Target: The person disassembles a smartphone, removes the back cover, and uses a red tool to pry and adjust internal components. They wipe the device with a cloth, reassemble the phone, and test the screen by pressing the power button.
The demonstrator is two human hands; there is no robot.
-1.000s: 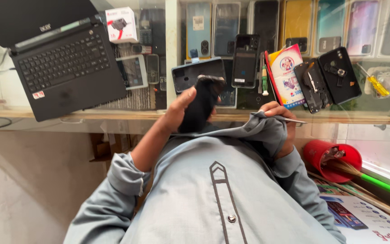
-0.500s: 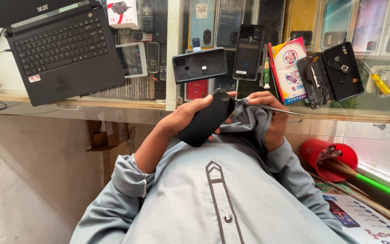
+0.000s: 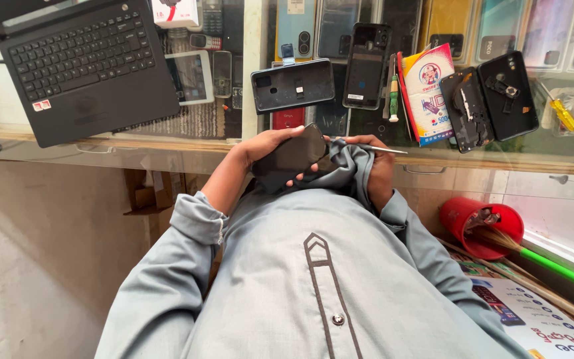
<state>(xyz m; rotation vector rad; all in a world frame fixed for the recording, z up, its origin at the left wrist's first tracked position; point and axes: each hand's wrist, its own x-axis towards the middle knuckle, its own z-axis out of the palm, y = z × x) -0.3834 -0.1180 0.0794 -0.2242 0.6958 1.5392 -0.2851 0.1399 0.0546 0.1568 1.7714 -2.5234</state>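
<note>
So the black phone [image 3: 291, 157] is a flat, glossy slab with rounded corners, held tilted just above the person's chest, right at the near edge of the glass counter [image 3: 433, 163]. The left hand [image 3: 270, 143] has it from behind, fingers curled round the edges and clamped on it, fingertips showing along the lower side. The right hand [image 3: 377, 166] is just beside the phone, fingers closed on a bunched fold of the soft grey-blue shirt cloth [image 3: 343, 163], which is pressed against the phone's end. A thin metal tool [image 3: 383, 149] pokes out from that same hand, pointing right; can't tell exactly how it's pinched.

Further out on the glass: a black phone back cover [image 3: 291, 85] lying sideways, an opened phone [image 3: 365, 65] standing lengthwise, a green-handled screwdriver [image 3: 393, 93], a colourful card packet [image 3: 426, 93], and two more dark opened phone halves [image 3: 489, 100]. On the left there's a matte black laptop [image 3: 78, 63]. Down on the right, a red plastic tub [image 3: 479, 226] with a green-handled broom [image 3: 553, 266] stuck in it.
</note>
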